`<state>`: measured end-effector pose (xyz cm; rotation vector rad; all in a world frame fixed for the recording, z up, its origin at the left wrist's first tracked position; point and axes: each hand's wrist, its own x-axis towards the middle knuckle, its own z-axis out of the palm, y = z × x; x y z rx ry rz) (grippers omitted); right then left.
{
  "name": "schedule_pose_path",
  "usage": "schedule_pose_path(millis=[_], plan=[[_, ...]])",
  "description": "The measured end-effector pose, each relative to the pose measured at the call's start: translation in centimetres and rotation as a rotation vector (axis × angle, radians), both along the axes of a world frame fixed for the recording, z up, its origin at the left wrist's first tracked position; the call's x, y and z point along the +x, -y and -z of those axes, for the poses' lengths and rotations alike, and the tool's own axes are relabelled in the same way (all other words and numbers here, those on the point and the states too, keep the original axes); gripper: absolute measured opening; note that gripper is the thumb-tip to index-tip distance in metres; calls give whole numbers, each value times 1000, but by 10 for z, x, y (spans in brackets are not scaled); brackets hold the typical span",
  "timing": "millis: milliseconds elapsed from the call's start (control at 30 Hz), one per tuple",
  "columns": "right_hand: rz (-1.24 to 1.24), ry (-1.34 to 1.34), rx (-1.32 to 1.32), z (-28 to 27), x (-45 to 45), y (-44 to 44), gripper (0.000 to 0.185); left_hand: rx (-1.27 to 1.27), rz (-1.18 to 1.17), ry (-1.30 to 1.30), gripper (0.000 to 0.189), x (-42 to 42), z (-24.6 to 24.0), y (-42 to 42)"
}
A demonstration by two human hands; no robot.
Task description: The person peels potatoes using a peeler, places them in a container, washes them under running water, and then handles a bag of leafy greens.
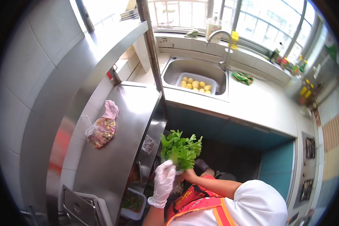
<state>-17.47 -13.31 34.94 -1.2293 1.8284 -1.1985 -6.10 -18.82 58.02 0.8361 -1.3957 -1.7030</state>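
Observation:
A bunch of leafy green celery or a similar herb [182, 149] is upright in front of the person's red apron. My left hand [164, 180], in a thin whitish glove, is raised at the left edge of the leaves; whether its fingers grip a leaf cannot be told. My right hand [188, 175] is at the base of the bunch, closed around its lower part, with the fingers mostly hidden by leaves. The stalks below are largely out of sight.
A steel shelf table [121, 118] on the left bears a bag of colourful pieces [101, 132] and a pink cloth [111, 109]. Below sits a tub of greens [133, 203]. Ahead, a sink [196, 63] holds a tray of yellow potatoes [195, 84]. A steel post [152, 56] rises beside it.

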Motion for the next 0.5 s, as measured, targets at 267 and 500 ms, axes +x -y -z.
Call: schedule_pose_path(millis=[267,500], plan=[[-378,299,118,-7,-86,66,29,259,-796,415,26,-10,102,5],[-346,230,-67,10,-109,78,27,403,-726,486,28,26,266,-39]])
